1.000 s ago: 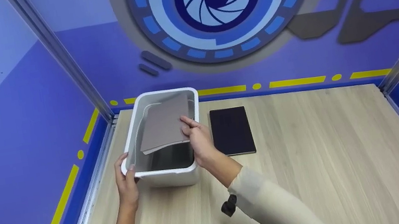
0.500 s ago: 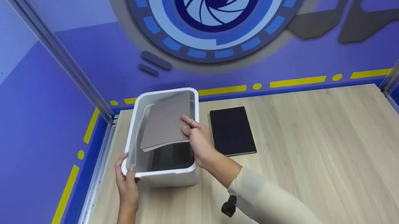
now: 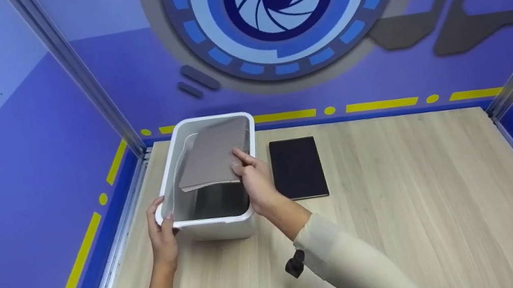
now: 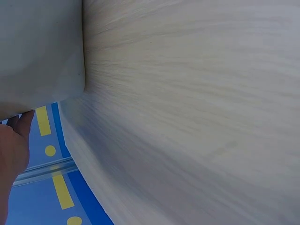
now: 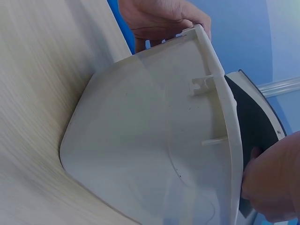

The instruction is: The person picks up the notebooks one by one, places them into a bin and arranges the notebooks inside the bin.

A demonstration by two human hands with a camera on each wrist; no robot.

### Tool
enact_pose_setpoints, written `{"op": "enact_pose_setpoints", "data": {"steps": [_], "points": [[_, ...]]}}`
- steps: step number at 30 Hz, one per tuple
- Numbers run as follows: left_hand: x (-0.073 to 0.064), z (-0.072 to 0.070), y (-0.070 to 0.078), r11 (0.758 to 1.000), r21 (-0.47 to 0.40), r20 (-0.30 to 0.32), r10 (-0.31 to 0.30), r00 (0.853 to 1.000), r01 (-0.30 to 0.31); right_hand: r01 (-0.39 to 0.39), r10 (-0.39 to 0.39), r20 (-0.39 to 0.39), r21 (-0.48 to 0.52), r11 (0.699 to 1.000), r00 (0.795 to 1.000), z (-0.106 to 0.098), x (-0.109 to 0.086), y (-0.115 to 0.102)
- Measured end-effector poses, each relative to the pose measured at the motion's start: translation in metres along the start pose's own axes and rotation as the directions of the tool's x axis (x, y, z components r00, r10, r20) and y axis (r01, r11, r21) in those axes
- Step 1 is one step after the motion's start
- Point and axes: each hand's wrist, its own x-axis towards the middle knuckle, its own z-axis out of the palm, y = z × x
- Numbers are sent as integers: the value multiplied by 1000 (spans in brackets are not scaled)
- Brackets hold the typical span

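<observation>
A white bin (image 3: 221,229) with a thick rim stands at the left of the table. My left hand (image 3: 163,236) grips its near left corner, fingers outside and thumb over the rim. A taupe notebook (image 3: 212,156) slants across the bin's mouth, its far part inside the rim. My right hand (image 3: 258,182) pinches the notebook by its right edge, thumb on the cover and the other fingers mostly hidden beneath. In the right wrist view the notebook (image 5: 253,115) rises past the rim beside my right hand (image 5: 274,178). Below the notebook, a dark flat surface (image 3: 221,202) shows inside the bin.
A black notebook (image 3: 298,168) lies flat on the wood-grain table (image 3: 425,199), just right of the bin. Blue printed walls (image 3: 360,86) border the table at the back and both sides, with metal posts (image 3: 87,83) at the corners.
The near edge of the taupe notebook has risen slightly over the bin. Both hands keep nearly the same places, and the bin and black notebook stay put.
</observation>
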Motion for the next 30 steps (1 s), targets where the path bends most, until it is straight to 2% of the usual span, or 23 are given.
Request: {"op": "enact_pose_setpoints", "data": {"steps": [14,23,30], "points": [[-3,-1,2,1000,16,17,6,1000,-6,-35,35,4,8,999,999,-1,0,0],[-1,1,4,999,33,21,-2,1000,1,-21,21,-3,-7,1000,1000,-2,2,1],[-1,1,2,999,32,1,13,1000,-13,-20,20,-4,9,1000,1000,-1,1,0]]}}
